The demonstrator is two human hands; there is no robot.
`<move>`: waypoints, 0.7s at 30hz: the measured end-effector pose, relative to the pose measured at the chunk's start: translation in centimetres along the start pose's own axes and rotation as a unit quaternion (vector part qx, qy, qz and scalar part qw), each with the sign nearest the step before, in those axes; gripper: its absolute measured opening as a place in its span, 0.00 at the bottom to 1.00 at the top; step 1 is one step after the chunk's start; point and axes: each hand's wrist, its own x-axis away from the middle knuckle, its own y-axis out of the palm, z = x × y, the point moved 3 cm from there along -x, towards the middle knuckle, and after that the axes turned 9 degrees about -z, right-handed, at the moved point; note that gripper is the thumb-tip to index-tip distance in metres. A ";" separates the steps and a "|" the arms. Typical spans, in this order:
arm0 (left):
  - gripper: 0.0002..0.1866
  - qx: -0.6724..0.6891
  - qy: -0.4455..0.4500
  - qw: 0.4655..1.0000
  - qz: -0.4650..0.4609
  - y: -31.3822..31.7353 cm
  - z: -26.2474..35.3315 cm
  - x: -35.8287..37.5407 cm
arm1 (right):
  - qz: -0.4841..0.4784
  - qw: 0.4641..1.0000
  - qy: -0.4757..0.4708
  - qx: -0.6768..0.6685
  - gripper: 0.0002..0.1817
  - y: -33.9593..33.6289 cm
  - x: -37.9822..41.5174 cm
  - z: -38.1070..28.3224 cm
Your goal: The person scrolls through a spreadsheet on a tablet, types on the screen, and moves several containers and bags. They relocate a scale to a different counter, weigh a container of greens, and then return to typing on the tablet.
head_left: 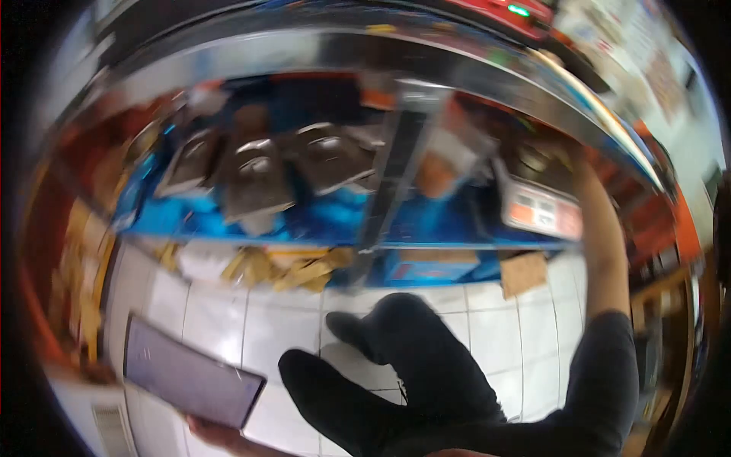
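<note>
At the lower left, my left hand [209, 433] grips the near edge of a flat rectangular panel [194, 373] with a dark rim and a greyish face. It looks like a tablet or a screen, tilted over the floor. My right arm stretches up to the right side of the shelf. There my right hand [569, 152] is blurred and partly hidden under the upper ledge, so its fingers do not show clearly. Close to it is a dark item with a white and orange label [542, 212], also smeared by motion.
Dark metallic-looking pieces [255, 179] sit on the blue shelf [304, 228]. A metal upright [396, 167] divides it. Below lie crumpled yellow-brown pieces [289, 270] and a cardboard piece [524, 274]. A red device [510, 14] with a green light stands above. My legs occupy the tiled floor [282, 327].
</note>
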 end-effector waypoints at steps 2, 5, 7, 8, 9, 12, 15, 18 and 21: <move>0.35 -0.031 0.045 0.998 -0.026 0.8 0.5 0.4 | -0.057 0.996 -0.047 -0.057 0.20 0.8 -2.8 1.1; 0.41 -0.081 0.101 0.992 -0.005 3.5 1.5 1.7 | -0.132 0.984 -0.002 -0.117 0.17 -0.3 -0.9 -8.8; 0.46 -0.099 0.108 0.989 -0.025 4.5 2.0 1.8 | -0.097 0.992 -0.052 -0.058 0.21 0.1 0.2 -6.3; 0.47 -0.095 0.106 0.990 -0.015 5.1 2.3 2.0 | -0.024 0.993 -0.110 0.025 0.23 0.4 0.0 -2.6; 0.47 -0.095 0.113 0.989 -0.003 5.3 2.6 2.4 | -0.010 0.985 -0.157 0.075 0.29 0.8 3.0 -3.3; 0.48 -0.108 0.114 0.987 0.023 5.5 3.5 3.9 | -0.272 0.961 0.049 -0.007 0.33 -3.2 14.8 -16.6; 0.48 -0.121 0.111 0.986 0.004 5.6 4.1 5.0 | -0.290 0.950 -0.111 0.024 0.33 -3.7 20.8 -24.1; 0.47 -0.110 0.124 0.986 0.024 4.2 3.7 6.5 | -0.337 0.904 -0.260 0.048 0.36 -3.8 24.1 -32.3; 0.50 -0.107 0.125 0.986 0.035 3.0 3.8 8.0 | -0.333 0.823 -0.456 0.058 0.42 -2.1 25.3 -40.0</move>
